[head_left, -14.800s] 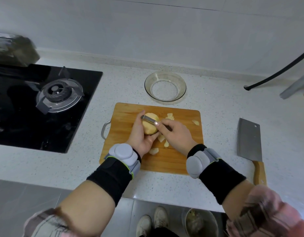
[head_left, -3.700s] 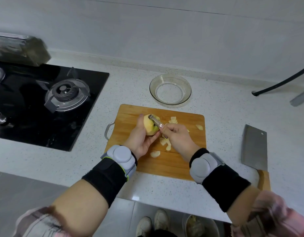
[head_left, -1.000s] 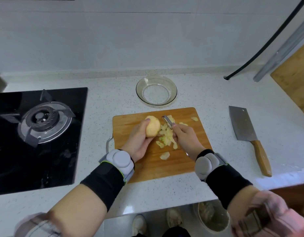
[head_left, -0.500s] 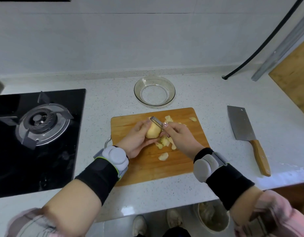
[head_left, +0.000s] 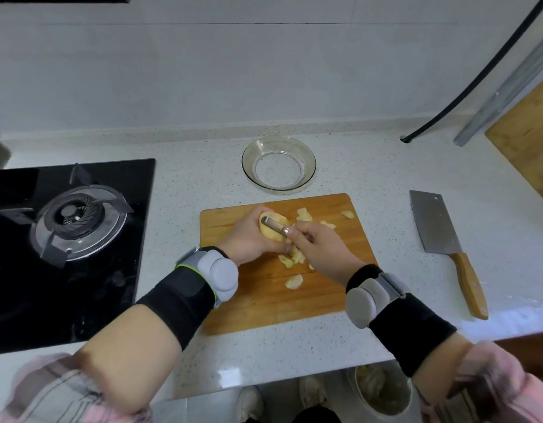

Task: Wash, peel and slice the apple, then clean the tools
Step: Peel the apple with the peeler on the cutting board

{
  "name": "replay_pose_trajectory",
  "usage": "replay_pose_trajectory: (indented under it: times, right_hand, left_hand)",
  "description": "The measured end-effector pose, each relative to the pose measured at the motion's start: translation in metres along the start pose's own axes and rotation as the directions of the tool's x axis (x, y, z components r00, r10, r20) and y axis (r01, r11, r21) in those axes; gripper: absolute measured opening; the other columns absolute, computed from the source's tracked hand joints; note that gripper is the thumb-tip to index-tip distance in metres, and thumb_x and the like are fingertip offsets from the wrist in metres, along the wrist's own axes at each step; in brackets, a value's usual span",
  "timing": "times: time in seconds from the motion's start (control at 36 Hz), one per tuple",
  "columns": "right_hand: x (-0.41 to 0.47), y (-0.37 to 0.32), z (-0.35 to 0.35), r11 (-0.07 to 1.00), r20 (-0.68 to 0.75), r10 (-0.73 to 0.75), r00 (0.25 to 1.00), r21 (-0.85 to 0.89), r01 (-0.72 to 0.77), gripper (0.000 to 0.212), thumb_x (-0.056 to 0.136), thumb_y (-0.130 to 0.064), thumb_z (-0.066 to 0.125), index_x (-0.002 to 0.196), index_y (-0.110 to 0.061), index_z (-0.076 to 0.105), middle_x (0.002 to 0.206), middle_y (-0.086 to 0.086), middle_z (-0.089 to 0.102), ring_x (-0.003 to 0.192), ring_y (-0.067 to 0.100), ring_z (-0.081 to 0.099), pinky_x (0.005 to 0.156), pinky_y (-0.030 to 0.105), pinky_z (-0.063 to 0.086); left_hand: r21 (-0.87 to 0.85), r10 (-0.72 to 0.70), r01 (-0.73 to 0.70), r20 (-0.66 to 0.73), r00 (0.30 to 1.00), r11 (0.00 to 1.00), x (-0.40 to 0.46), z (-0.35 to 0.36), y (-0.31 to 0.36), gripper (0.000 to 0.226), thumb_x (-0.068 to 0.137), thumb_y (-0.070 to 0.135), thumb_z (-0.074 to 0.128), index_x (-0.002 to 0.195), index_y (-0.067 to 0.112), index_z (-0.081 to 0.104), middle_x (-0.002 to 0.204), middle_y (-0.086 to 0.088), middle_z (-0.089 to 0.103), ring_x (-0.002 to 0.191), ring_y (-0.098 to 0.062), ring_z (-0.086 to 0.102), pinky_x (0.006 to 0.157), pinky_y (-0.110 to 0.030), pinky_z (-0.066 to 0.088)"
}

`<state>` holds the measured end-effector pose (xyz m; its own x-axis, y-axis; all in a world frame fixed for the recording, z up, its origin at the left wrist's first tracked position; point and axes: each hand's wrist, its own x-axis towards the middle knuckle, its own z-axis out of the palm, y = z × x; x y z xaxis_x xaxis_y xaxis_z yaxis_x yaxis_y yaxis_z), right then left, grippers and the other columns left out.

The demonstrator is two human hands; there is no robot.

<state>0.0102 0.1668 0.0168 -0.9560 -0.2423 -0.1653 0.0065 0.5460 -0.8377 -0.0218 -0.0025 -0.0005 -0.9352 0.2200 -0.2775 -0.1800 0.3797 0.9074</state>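
My left hand (head_left: 249, 236) grips a pale, mostly peeled apple (head_left: 271, 232) just above the wooden cutting board (head_left: 258, 303). My right hand (head_left: 319, 245) holds a metal peeler (head_left: 275, 224) with its blade lying across the top of the apple. Several pale peel strips (head_left: 294, 282) lie scattered on the board beneath and to the right of my hands. The apple's underside is hidden by my left palm.
An empty glass bowl (head_left: 278, 163) stands behind the board. A cleaver (head_left: 444, 239) with a wooden handle lies on the counter to the right. A black gas hob (head_left: 65, 233) fills the left side. A bin (head_left: 383, 392) stands on the floor below the counter edge.
In the last second the peeler has gone from beside the apple back onto its top, and my left hand has turned the apple a little. More peel lies on the board than earlier.
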Motion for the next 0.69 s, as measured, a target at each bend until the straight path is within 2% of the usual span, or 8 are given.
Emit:
replay_pose_trajectory:
  times: [0.19,0.31,0.36,0.44,0.53,0.56,0.61,0.69]
  right_hand:
    - [0.000,0.005,0.000,0.998,-0.011,0.000,1.000,-0.058,-0.001,0.036,0.100,-0.037,0.052,0.080,-0.010,0.062,0.058,-0.005,0.043,0.053,0.009,0.037,0.053,0.027,0.032]
    - [0.000,0.006,0.001,0.996,-0.063,0.058,0.996,0.073,-0.054,0.044,0.100,-0.033,0.054,0.056,-0.032,0.058,0.049,-0.013,0.036,0.049,0.009,0.032,0.052,0.028,0.028]
    - [0.001,0.008,-0.001,0.986,-0.114,0.114,0.987,0.131,-0.099,0.046,0.101,-0.033,0.053,0.055,-0.030,0.058,0.048,-0.012,0.034,0.047,0.009,0.028,0.050,0.027,0.026]
    - [-0.001,0.014,-0.006,0.972,-0.128,0.190,0.973,0.162,-0.168,0.043,0.102,-0.034,0.051,0.066,-0.012,0.059,0.058,-0.004,0.058,0.044,0.012,0.031,0.051,0.028,0.030]
    - [-0.004,0.018,-0.010,0.947,-0.162,0.266,0.950,0.230,-0.226,0.048,0.104,-0.033,0.047,0.058,-0.018,0.052,0.084,0.005,0.076,0.052,0.034,0.052,0.059,0.045,0.047]
    - [-0.004,0.019,-0.010,0.938,-0.173,0.275,0.946,0.262,-0.225,0.048,0.104,-0.034,0.046,0.059,-0.017,0.048,0.090,0.005,0.076,0.050,0.034,0.051,0.055,0.043,0.047]
    - [-0.004,0.016,-0.011,0.936,-0.175,0.248,0.953,0.298,-0.189,0.047,0.103,-0.035,0.046,0.062,-0.014,0.043,0.070,-0.002,0.066,0.035,0.014,0.030,0.041,0.027,0.031]
    - [-0.003,0.009,-0.009,0.946,-0.093,0.165,0.982,0.296,-0.131,0.045,0.103,-0.035,0.048,0.063,-0.014,0.046,0.048,-0.008,0.030,0.039,0.005,0.023,0.044,0.020,0.022]
  left_hand:
    - [-0.012,0.004,-0.005,-0.044,0.999,1.000,0.000,0.006,-0.005,0.057,0.057,0.018,0.090,0.103,0.023,0.057,0.090,0.006,0.063,0.078,-0.013,0.059,0.070,-0.034,0.054]
    - [-0.023,0.011,-0.012,-0.068,0.998,1.000,-0.002,0.009,-0.005,0.057,0.060,0.019,0.089,0.105,0.021,0.055,0.096,0.003,0.063,0.084,-0.014,0.059,0.074,-0.033,0.053]
    - [-0.058,0.008,-0.013,-0.084,0.996,0.998,-0.005,0.012,-0.007,0.057,0.060,0.020,0.089,0.104,0.025,0.053,0.099,0.003,0.061,0.086,-0.014,0.059,0.075,-0.033,0.054]
    - [-0.137,-0.002,-0.012,-0.104,0.995,0.990,-0.009,0.016,-0.010,0.056,0.062,0.018,0.089,0.102,0.030,0.052,0.101,0.005,0.059,0.089,-0.013,0.058,0.074,-0.030,0.055]
    - [-0.199,-0.026,0.001,-0.121,0.992,0.980,-0.009,0.017,-0.011,0.062,0.062,0.018,0.089,0.111,0.024,0.051,0.105,0.004,0.058,0.093,-0.014,0.059,0.077,-0.030,0.055]
    - [-0.212,-0.037,0.010,-0.125,0.992,0.977,-0.009,0.017,-0.012,0.065,0.062,0.017,0.089,0.114,0.023,0.050,0.106,0.005,0.058,0.094,-0.013,0.059,0.078,-0.029,0.055]
    - [-0.242,-0.059,0.026,-0.128,0.990,0.970,-0.007,0.017,-0.014,0.068,0.061,0.015,0.089,0.116,0.023,0.049,0.107,0.004,0.057,0.095,-0.013,0.058,0.076,-0.026,0.053]
    - [-0.289,-0.095,0.053,-0.133,0.987,0.956,-0.005,0.019,-0.015,0.072,0.059,0.014,0.091,0.117,0.024,0.048,0.112,-0.002,0.059,0.100,-0.017,0.059,0.077,-0.026,0.053]
